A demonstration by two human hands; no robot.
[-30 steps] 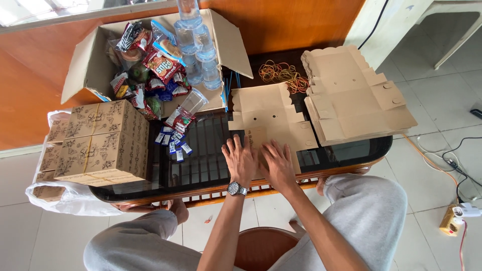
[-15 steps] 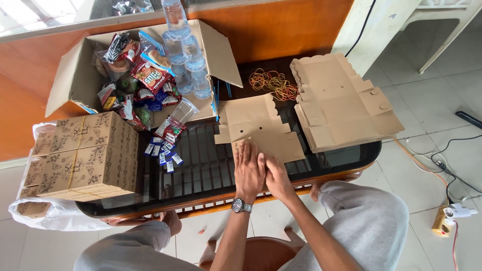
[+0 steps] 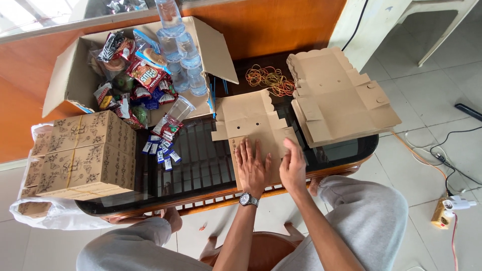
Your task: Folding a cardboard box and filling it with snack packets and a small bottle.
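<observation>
Fingers spreading flat: left hand pressing the unfolded box blank at the table's near edge; right hand seemingly edge-on beside it.

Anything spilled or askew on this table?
Yes: small blue sachets and a clear cup lie tumbled onto the glass table beside the snack carton. Rubber bands sit in a loose tangle.

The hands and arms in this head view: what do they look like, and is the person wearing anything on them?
Both arms are bare to above the elbow, with no sleeves in view and no gloves. The left hand has a wristwatch with a round dark face and a metal-looking case. The right hand and its wrist carry nothing. No rings can be made out at this size.
</observation>
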